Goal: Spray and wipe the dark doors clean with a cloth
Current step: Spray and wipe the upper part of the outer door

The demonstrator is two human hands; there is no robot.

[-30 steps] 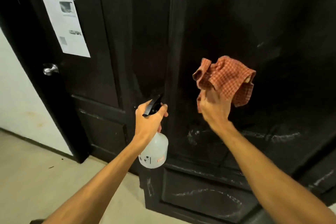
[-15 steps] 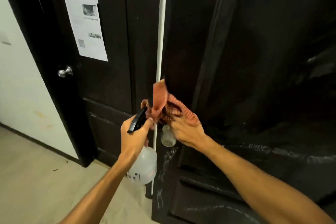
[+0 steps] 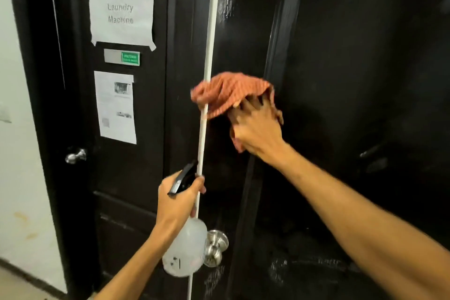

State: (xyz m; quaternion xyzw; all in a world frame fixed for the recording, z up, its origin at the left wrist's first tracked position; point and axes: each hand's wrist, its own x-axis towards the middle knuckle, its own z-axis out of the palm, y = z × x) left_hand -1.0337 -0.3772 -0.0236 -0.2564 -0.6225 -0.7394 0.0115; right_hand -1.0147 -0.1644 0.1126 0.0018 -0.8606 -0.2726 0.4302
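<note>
Two dark doors fill the head view. Against the right door [image 3: 353, 80], near its left edge, my right hand [image 3: 255, 126] presses a crumpled orange checked cloth [image 3: 226, 94], fingers spread over it. Lower down, my left hand [image 3: 177, 202] grips the neck of a translucent spray bottle [image 3: 185, 248] with a black trigger head, held in front of the pale strip between the doors. White smears mark the right door's lower panel [image 3: 304, 265].
The left door [image 3: 151, 173] carries a taped "Laundry Machine" paper [image 3: 121, 11], a green label plate and a printed sheet. Silver knobs sit on the left door's left side [image 3: 75, 155] and by the bottle [image 3: 215, 246]. A white wall and pale floor lie at left.
My right hand has lifted the cloth from beside the knob up the right door's edge. The view has tilted upward; the left hand still holds the bottle.
</note>
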